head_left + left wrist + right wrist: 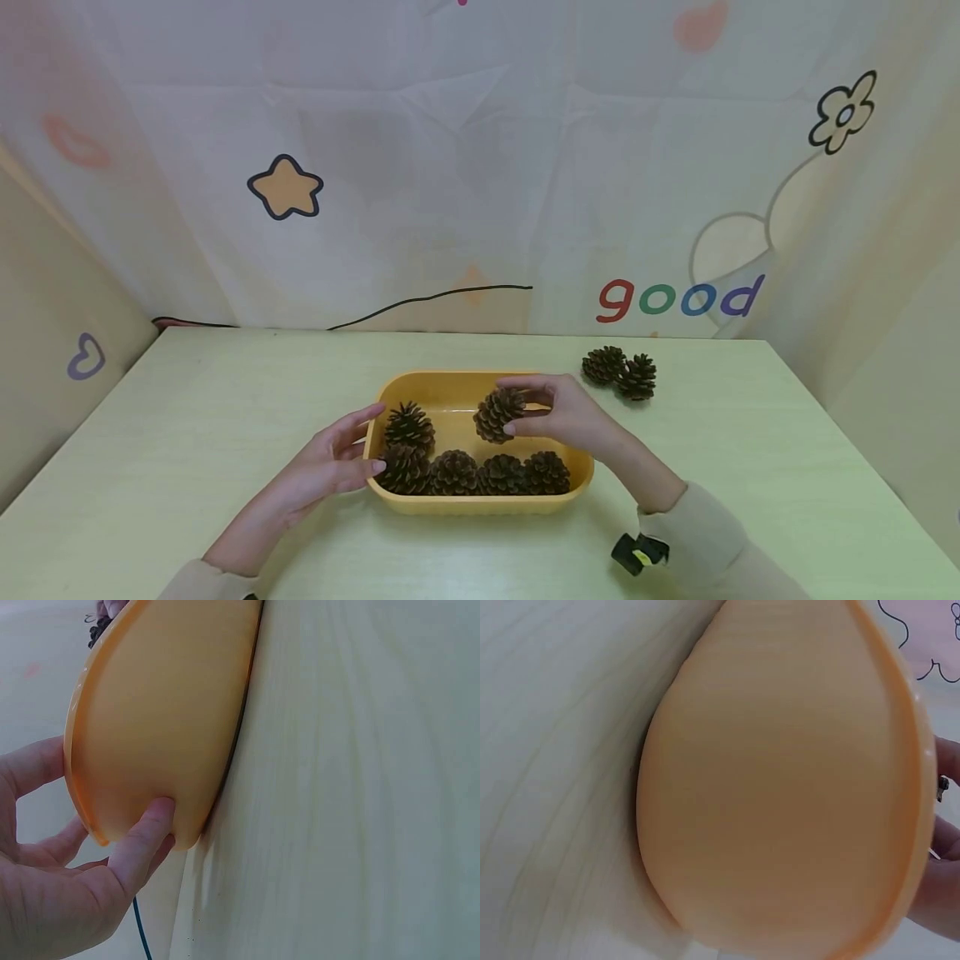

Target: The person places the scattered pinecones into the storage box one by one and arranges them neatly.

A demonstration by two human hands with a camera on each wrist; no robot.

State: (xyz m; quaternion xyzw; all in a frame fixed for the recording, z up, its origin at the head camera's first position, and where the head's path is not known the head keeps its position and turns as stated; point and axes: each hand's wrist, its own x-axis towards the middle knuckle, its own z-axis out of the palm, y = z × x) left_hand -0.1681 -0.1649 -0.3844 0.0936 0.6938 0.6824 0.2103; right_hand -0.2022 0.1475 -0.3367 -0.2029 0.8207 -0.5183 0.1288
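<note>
A yellow plastic tub [480, 505] stands on the table, with several brown pine cones [454, 473] along its near side and left end. My left hand [322, 467] holds the tub's left end. In the left wrist view, that thumb [146, 832] presses on the outer wall while other fingers lie by the rim. Over the right half of the tub, my right hand [566, 408] pinches a pine cone [497, 417] between thumb and fingers. The tub's wall [780, 780] hides most of that hand in the right wrist view.
Two more pine cones [636, 377] lie side by side on the table behind the tub, to the right. A printed cloth [450, 208] hangs along the table's back edge. A black strap piece [639, 553] is at the right sleeve.
</note>
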